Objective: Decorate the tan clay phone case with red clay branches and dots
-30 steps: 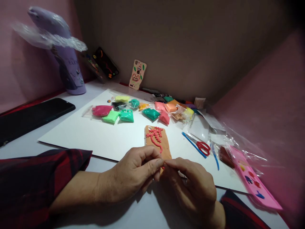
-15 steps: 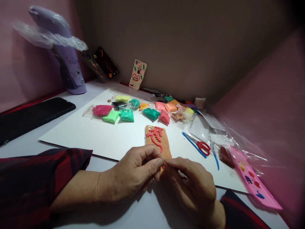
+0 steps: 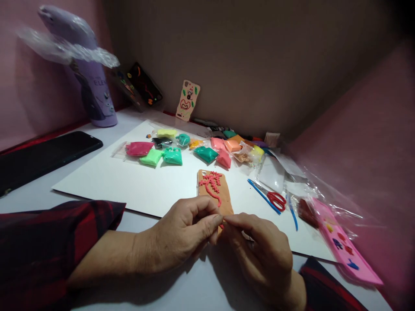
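Observation:
An orange-tan phone case (image 3: 226, 196) lies on the white board, decorated with a red clay branch pattern (image 3: 212, 185). Over its lower end, my left hand (image 3: 184, 233) is closed, thumb and forefinger pinched together. My right hand (image 3: 262, 250) is pinched as well, its fingertips meeting those of the left. Whatever sits between the fingertips is too small and hidden to make out. A bit of red clay shows just beneath the fingers.
Several bagged clay packets, including a dark green one (image 3: 206, 154), lie behind the case. Red-handled scissors (image 3: 275, 199) and blue clay tools (image 3: 264, 196) are to the right, near a pink tray (image 3: 348, 246). A black phone (image 3: 48, 157) and purple bottle (image 3: 97, 95) stand left.
Both hands stay pinched together over the case, with only a very slight shift of the right hand. Nothing else has visibly moved.

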Demonstrator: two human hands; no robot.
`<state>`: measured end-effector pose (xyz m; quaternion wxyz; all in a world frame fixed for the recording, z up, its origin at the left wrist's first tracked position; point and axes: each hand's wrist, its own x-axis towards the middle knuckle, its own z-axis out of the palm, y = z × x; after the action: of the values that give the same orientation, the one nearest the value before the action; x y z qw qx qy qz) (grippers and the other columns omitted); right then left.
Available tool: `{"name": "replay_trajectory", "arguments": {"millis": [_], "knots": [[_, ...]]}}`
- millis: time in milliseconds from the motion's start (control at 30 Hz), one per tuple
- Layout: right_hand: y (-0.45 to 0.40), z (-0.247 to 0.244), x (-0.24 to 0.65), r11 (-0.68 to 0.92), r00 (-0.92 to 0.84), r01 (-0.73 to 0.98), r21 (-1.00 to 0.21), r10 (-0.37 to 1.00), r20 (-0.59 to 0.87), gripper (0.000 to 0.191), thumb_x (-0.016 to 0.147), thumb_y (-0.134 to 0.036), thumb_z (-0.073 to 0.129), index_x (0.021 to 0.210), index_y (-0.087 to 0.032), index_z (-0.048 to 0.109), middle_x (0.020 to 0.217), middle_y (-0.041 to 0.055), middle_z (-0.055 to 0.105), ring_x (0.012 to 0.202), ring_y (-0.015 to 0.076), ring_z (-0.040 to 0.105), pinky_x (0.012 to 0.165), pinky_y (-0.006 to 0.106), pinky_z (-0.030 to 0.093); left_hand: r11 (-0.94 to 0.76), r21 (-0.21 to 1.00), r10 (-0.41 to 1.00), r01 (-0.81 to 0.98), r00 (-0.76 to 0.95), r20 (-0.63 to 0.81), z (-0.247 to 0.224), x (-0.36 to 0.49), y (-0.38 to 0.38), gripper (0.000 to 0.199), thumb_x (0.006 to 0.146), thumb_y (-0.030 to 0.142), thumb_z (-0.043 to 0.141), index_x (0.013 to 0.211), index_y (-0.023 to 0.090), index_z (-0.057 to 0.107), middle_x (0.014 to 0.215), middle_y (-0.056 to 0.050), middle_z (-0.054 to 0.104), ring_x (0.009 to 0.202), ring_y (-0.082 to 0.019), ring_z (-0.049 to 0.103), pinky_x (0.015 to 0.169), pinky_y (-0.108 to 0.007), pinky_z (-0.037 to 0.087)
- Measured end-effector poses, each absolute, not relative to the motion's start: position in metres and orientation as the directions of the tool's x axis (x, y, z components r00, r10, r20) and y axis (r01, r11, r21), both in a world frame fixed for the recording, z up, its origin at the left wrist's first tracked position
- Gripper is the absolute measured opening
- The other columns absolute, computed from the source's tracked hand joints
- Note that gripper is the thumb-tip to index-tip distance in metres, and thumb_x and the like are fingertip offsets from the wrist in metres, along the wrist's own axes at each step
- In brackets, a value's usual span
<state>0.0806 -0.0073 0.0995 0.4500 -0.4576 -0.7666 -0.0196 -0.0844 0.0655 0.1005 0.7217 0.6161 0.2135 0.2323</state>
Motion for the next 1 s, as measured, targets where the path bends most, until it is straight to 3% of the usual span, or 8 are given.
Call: {"name": "replay_trajectory", "arguments": {"millis": [1000], "knots": [[-0.0081,0.0972,0.0828,0.538,-0.167,0.649,-0.538,0.79,0.59,0.017,0.086,-0.01,0.055,0.099,-0.019,0.061,0.072,0.0007,0.068,0.057,0.0101,0.062,0.051,0.021,0.048,0.072,0.994,0.611,-0.08,0.791,0.02,0.1027,-0.0841,0.0657,0.025,0.093,0.029,0.048,0.072,0.014,0.049,0.056,0.004,0.048,0.042,-0.004,0.04,0.038,-0.014,0.031]]}}
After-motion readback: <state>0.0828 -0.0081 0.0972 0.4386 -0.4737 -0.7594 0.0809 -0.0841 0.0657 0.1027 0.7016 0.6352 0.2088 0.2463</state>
